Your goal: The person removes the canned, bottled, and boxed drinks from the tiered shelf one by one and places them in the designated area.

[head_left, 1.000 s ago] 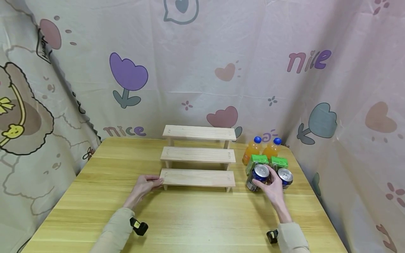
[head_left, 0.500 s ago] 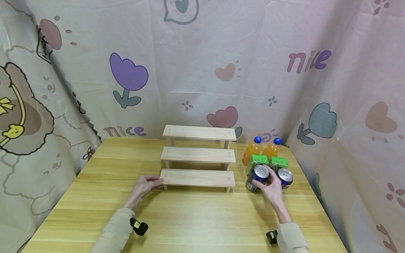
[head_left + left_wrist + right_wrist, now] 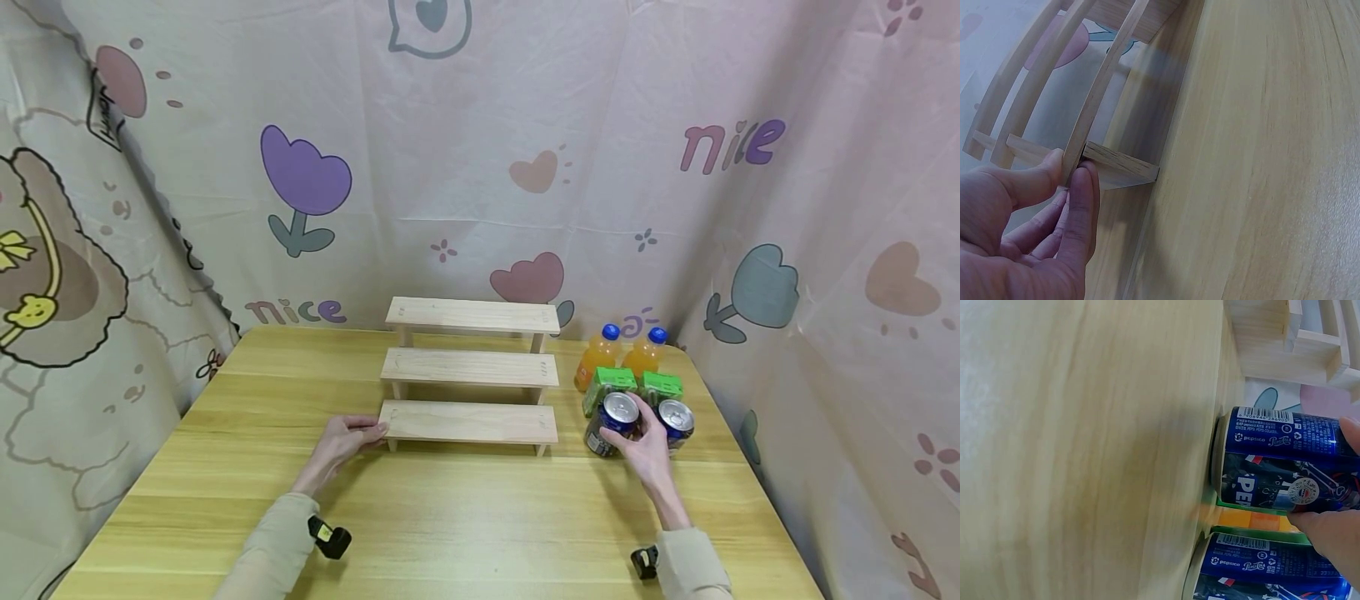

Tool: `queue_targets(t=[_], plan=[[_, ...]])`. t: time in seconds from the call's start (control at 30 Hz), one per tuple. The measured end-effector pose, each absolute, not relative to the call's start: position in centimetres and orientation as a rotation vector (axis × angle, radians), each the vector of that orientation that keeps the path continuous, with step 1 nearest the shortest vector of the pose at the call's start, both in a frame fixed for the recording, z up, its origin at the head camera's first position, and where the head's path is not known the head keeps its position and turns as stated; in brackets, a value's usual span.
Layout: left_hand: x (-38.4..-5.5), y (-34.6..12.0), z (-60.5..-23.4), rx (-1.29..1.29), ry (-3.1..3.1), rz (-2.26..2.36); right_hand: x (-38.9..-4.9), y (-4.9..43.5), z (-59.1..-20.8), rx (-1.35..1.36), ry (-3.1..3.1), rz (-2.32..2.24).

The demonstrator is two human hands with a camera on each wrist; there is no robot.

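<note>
My left hand (image 3: 339,443) pinches the left end of the lowest board of a three-tier wooden shelf (image 3: 468,422). In the left wrist view, the thumb lies on top of the board and the fingers beneath, beside a leg. My right hand (image 3: 649,448) grips a dark blue Pepsi can (image 3: 1291,465), thumb on its near left side and fingers around the far right. That can stands upright at the table's right, in front of a green carton (image 3: 615,378). A second Pepsi can (image 3: 677,418) stands just right of it, behind my fingers.
Another green carton (image 3: 662,385) is behind the second can. Two orange drink bottles with blue caps, the left bottle (image 3: 598,357) and right bottle (image 3: 642,357), stand at the back. A patterned curtain (image 3: 450,167) hangs around the wooden table (image 3: 465,525).
The can in my right hand has shifted very slightly toward the table's front. My left hand and the shelf have stayed still.
</note>
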State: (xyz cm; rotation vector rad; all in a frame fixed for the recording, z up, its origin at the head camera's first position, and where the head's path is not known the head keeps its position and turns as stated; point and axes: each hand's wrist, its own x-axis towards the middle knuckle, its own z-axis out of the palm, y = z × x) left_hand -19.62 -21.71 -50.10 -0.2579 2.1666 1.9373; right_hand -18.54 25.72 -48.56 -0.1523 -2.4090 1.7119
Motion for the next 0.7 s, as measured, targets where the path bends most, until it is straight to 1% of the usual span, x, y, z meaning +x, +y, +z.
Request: queue_targets(t=[0.7], plan=[[-19.53,-21.69,-50.02,-0.255,2.141,1.972,-18.57,25.83,-48.73,-0.149,-2.436,1.703]])
